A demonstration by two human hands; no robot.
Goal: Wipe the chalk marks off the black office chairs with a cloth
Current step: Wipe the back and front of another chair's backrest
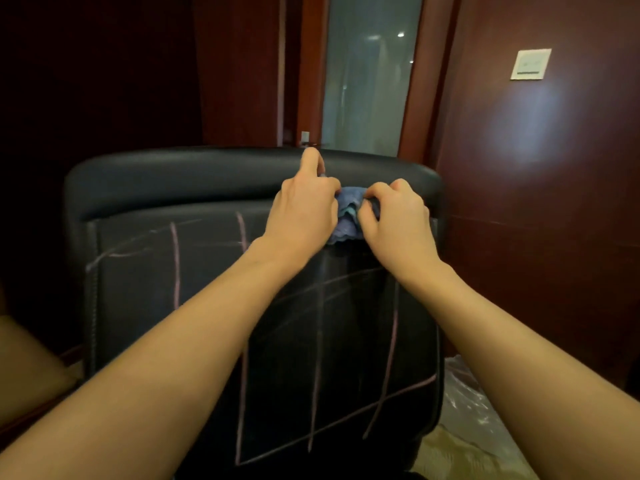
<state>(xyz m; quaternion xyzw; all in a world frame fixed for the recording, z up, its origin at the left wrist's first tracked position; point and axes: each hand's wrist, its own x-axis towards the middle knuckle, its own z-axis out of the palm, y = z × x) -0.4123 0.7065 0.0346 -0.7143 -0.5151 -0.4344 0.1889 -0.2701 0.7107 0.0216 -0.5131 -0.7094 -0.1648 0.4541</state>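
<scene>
The fingers of the left hand (304, 206) are curled and pinch one side of the blue cloth (348, 216), with the forefinger raised and its tip resting on the padded top roll of the black office chair (166, 271); the fingers of the right hand (394, 216) are bent tight and pinch the other side of the cloth; the cloth lies bunched between the two hands, against the chair's back just below the top roll and toward its right edge; both bare forearms reach in from the bottom corners and cross over the chair's back; pale pink chalk marks (320, 358) run over that back as long upright strokes crossed by slanting ones, below the cloth and out to the chair's left side; beyond the chair's top stands a frosted glass panel (370, 74) in a reddish wooden frame; on the dark wall up and right of the chair sits a white wall switch (530, 64); crumpled clear plastic (464, 403) lies low beside the chair's right edge.
</scene>
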